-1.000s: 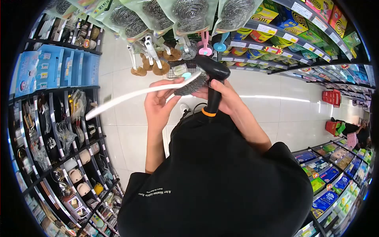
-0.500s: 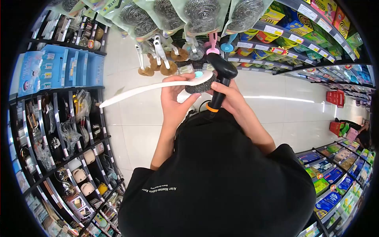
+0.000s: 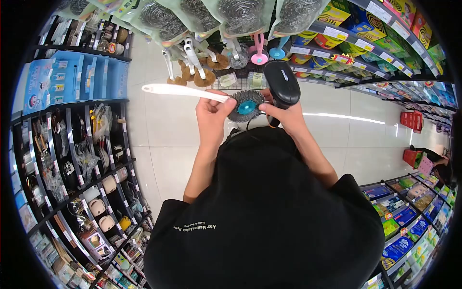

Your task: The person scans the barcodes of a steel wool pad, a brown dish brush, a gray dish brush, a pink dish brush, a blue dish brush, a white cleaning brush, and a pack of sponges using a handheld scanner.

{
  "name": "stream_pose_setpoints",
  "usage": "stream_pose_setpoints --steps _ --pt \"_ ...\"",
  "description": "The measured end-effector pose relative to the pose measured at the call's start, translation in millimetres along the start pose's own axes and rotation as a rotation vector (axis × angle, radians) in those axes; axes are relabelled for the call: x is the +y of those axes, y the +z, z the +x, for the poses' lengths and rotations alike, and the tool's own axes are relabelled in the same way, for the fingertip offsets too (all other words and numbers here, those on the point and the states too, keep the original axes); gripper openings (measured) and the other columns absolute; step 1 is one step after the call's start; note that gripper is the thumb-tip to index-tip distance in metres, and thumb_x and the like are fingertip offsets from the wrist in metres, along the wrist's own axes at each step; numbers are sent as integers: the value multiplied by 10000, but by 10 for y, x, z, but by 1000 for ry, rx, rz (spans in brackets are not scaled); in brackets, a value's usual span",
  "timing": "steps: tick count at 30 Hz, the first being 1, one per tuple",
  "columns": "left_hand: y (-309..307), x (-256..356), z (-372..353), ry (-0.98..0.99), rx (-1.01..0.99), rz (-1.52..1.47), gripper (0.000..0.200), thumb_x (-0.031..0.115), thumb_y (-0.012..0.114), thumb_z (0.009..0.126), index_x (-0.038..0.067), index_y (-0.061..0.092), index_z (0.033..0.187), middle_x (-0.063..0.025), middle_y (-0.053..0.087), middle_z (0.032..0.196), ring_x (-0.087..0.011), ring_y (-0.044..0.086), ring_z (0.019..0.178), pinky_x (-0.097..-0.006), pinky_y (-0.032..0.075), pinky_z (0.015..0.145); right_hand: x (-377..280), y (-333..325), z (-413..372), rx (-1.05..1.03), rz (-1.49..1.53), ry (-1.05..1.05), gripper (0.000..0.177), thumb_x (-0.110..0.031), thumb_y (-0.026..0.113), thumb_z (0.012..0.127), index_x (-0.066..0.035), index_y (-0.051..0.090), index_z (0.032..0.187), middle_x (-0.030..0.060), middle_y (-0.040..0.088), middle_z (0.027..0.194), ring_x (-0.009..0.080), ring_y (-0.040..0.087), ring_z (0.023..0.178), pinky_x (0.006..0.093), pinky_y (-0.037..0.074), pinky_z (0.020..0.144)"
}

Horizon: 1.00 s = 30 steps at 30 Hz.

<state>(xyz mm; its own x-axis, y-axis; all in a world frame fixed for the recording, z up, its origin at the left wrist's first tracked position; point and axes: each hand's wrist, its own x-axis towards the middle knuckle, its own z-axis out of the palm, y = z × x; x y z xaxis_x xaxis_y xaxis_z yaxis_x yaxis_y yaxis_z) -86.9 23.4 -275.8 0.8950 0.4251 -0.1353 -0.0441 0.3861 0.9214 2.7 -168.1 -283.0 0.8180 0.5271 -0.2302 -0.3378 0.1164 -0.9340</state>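
Holding left hand (image 3: 210, 115): scourer (image 3: 204, 93) pinched at its neck, best gripped steadily.
Right hand (image 3: 288, 116): scanner (image 3: 281, 84) gripped; wiry rim apparently touched by thumb, best pressed lightly.
Teal hub (image 3: 247, 107): faced up between both hands.
Hanging brushes (image 3: 193, 59): beyond, best avoided.

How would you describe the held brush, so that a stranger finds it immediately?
Find the black shirt, then look beyond it, between left hand and right hand. The brush has a white handle; unlike the brown brushes hanging nearby, its grey wire head has a teal centre.
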Motion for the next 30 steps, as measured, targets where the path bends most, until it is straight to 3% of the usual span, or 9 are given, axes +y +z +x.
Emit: stream_pose_setpoints --steps 3,7,13,19,25,30 --pt "44 -3 31 -75 42 -114 276 -46 683 862 18 549 1094 -29 639 922 -59 568 785 -216 462 706 68 25 18 70 16 -40 410 -37 828 758 2 632 1117 87 684 1012 128 655 857 287 534 750" --pt "245 119 -38 -4 -25 -56 370 -74 688 845 -17 500 1159 -89 629 1070 -129 640 913 -262 528 775 -6 39 13 145 94 -10 364 14 807 742 -23 621 1053 36 624 934 112 604 832 277 508 741" --pt "190 94 -28 -157 -3 -143 418 -104 689 830 -31 471 1179 -134 622 1120 -182 673 928 -270 561 780 -123 13 7 123 87 7 315 -4 797 765 -27 627 1029 17 625 894 100 602 812 269 496 726" --pt "237 109 -11 -116 13 -28 443 -101 689 834 -44 449 1202 -154 609 1144 -202 674 951 -285 567 799 -65 -15 53 141 -107 -39 361 -86 854 738 -22 626 1011 7 656 867 74 593 753 256 497 684" --pt "338 34 -17 12 20 48 627 -115 710 803 -53 347 1311 -201 572 1176 -247 669 1000 -311 577 827 -137 69 18 149 -216 -153 388 -93 868 729 8 643 1029 6 657 894 69 582 746 257 486 652" --pt "362 15 -17 -1 13 106 677 -102 728 793 -54 327 1336 -196 579 1165 -251 665 1019 -308 580 830 -111 -6 28 131 -214 -103 414 -99 872 716 2 634 1040 31 684 929 85 611 812 271 510 714"
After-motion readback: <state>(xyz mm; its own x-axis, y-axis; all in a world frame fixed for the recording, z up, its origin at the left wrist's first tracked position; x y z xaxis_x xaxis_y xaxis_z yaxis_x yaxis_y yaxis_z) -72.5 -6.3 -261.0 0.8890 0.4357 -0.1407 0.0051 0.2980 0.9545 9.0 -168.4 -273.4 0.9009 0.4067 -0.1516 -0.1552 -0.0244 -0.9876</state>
